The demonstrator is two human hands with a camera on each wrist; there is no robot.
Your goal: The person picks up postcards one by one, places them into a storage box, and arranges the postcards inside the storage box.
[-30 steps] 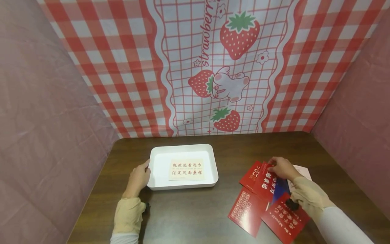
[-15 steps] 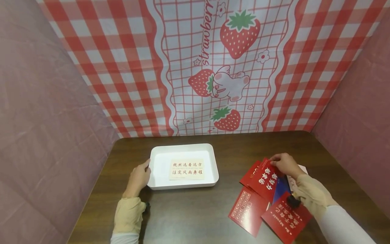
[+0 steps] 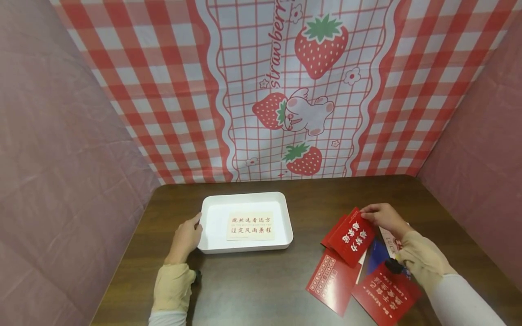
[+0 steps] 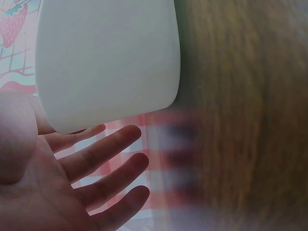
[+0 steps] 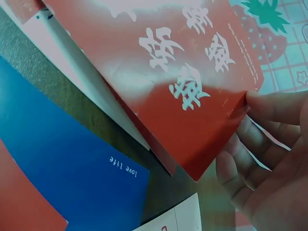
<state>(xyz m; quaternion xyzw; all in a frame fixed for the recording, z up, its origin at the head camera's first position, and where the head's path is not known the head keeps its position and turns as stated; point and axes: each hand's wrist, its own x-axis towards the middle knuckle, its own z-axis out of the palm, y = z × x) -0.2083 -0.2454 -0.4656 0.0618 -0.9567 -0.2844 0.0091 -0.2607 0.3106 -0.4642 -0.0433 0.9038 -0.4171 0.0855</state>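
My left hand (image 3: 186, 237) is at the left end of a white tray (image 3: 248, 249). In the left wrist view the thumb goes up over the rim and the index finger lies by the outer wall; the other fingers spread loosely below. A cream card (image 3: 250, 226) printed with red characters lies inside the tray. On the right, my right hand (image 3: 387, 219) pinches the corner of a red card (image 3: 352, 240) with white characters between thumb and fingers. In the right wrist view that card (image 5: 192, 139) slants above other cards, and a second red edge shows beneath it.
Around the held card lie another red card (image 3: 332, 285), a red card with white lettering (image 3: 385, 294), a blue card (image 3: 378, 256) and a whitish card (image 3: 389, 242) on the brown table (image 3: 248, 290). A checked strawberry cloth (image 3: 261, 149) hangs behind the table.
My right hand has shifted slightly right and up, lifting the red card's corner from the spread cards and turning it. More of the blue and whitish cards shows. The left hand and tray stay still.
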